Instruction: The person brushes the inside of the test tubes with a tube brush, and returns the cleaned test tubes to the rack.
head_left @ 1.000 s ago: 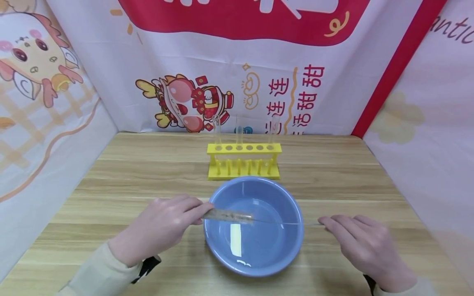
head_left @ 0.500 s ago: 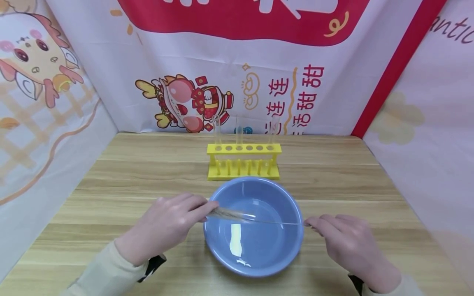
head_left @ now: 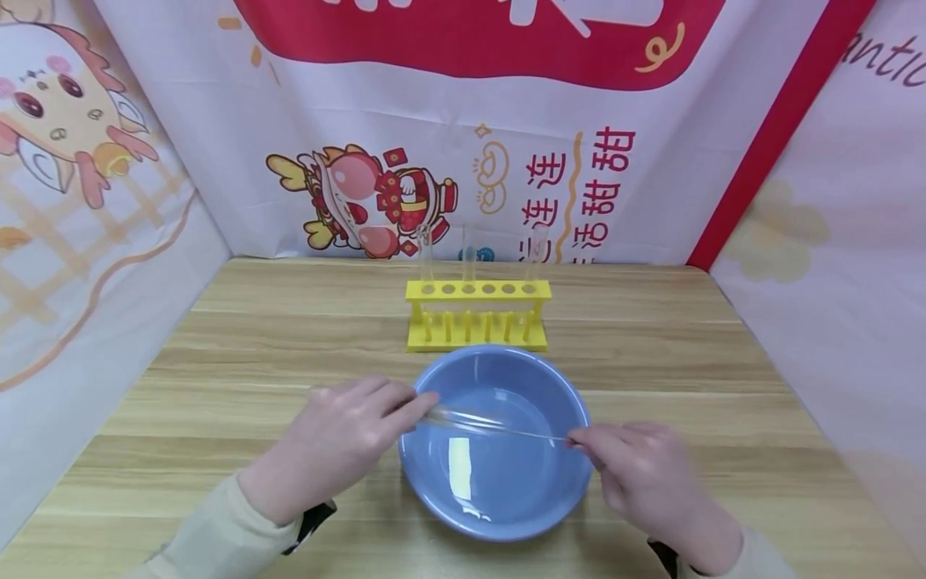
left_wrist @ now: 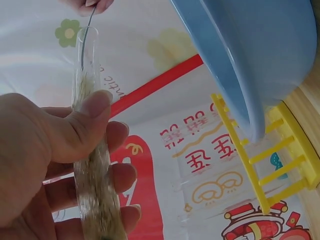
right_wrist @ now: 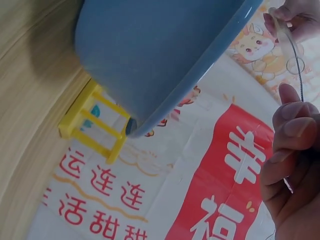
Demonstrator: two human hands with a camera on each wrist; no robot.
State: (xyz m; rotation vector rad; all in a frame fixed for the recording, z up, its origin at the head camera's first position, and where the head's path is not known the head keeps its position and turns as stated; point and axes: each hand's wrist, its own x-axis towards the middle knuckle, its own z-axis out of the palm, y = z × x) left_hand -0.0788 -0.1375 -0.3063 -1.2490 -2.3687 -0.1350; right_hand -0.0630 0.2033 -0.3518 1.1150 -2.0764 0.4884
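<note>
could crack the tube by ramming the brush in too deep, or kink its thin wire by pushing out of line; could also drop the tube into the basin through a loose grip on slick glass. in the left hand, gripping the tube with thumb and curled fingers, holding it above the basin's left part, mouth to the right. in the right hand, by the basin's right rim, pinching the wire narrowly between fingertips; cannot tell how firmly.
</note>
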